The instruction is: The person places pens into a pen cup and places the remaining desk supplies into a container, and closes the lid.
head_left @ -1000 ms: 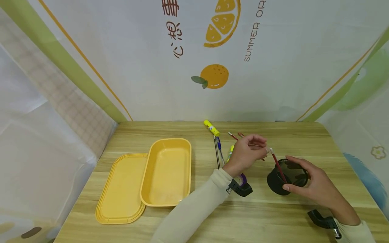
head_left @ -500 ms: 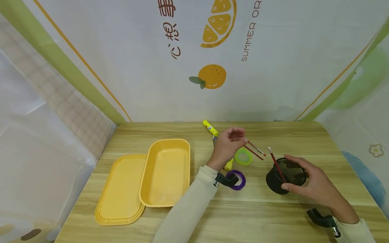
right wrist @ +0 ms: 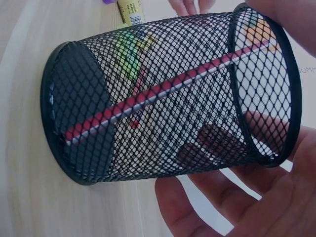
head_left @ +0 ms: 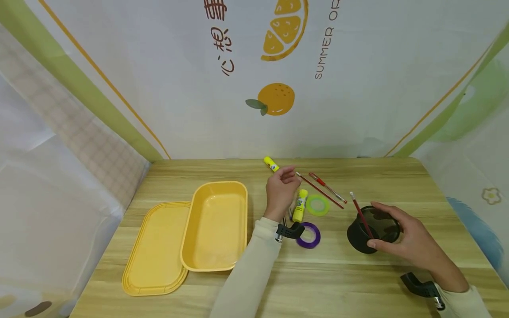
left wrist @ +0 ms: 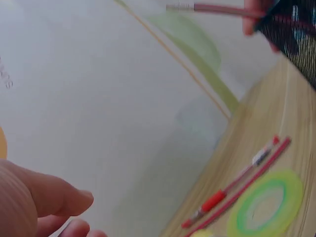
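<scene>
Since a second ago, the left hand point(head_left: 279, 191) has pulled back from the round black mesh pen cup point(head_left: 371, 230) toward the middle of the wooden table point(head_left: 358, 282). It now floats above the table with its fingers loosely bent and nothing in them. It is just beside the yellow glue stick with the white label point(head_left: 299, 206).

The right hand point(head_left: 409, 240) grips the black mesh pen cup, with its fingers curled round the rim, near the right edge of the table. One long red pencil point(head_left: 359, 215) leans inside the cup and pokes out of the top.

A thin red stick point(head_left: 319, 190) and a red pen point(head_left: 327, 187) lie side by side on the table between the two hands. A light green tape ring point(head_left: 317, 205) lies just below them, near the glue stick. A purple tape ring point(head_left: 308, 234) lies closer to the front edge. Another yellow glue stick point(head_left: 271, 164) lies near the back edge.

A deep yellow plastic tray point(head_left: 214, 225) sits left of the middle. Its flat yellow lid point(head_left: 155, 249) lies beside it, partly under its left side.
</scene>
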{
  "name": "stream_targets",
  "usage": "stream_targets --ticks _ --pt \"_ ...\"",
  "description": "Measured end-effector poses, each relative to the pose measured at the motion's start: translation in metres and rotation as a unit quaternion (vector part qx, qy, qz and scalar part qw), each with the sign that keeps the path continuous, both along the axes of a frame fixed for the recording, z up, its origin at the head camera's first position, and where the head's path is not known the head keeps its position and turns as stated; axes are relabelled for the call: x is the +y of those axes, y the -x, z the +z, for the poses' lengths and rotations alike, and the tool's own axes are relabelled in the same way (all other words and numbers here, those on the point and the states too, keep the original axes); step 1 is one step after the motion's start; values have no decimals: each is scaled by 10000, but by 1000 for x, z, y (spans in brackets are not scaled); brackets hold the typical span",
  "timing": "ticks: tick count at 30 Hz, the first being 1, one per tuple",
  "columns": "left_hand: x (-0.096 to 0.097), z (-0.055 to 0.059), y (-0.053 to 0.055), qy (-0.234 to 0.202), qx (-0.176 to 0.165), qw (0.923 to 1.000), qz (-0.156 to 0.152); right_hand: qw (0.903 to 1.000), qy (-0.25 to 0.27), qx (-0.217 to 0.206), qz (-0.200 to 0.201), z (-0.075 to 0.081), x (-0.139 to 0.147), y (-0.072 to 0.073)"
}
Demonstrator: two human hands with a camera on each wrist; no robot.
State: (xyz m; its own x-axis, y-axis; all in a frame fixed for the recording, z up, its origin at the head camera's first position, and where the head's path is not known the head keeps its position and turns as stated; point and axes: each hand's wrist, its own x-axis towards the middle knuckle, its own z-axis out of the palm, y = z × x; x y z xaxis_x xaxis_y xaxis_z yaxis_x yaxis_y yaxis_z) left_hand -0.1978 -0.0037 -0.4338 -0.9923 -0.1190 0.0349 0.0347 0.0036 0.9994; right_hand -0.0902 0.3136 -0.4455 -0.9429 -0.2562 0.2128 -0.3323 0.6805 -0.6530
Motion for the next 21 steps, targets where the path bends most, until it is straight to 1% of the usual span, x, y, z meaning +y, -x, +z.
stream_targets --ticks 3,5,9,13,17,21 --pt "-1 -5 3 208 -86 9991 346 10000 -64 -37 -43 1 1 -1" --pt "-2 -9 4 378 -130 9979 509 10000 -68 -39 -48 1 1 -1" --pt "-5 -19 5 472 -268 9962 685 10000 -12 15 -8 0 0 0" --pt "-8 -28 9 544 -373 9938 899 10000 -18 34 2 -1 0 0" --pt "-10 -35 12 599 -437 9915 1068 10000 4 45 1 -1 0 0" --pt "-11 -40 11 813 -473 9887 1165 10000 60 41 24 -2 0 0"
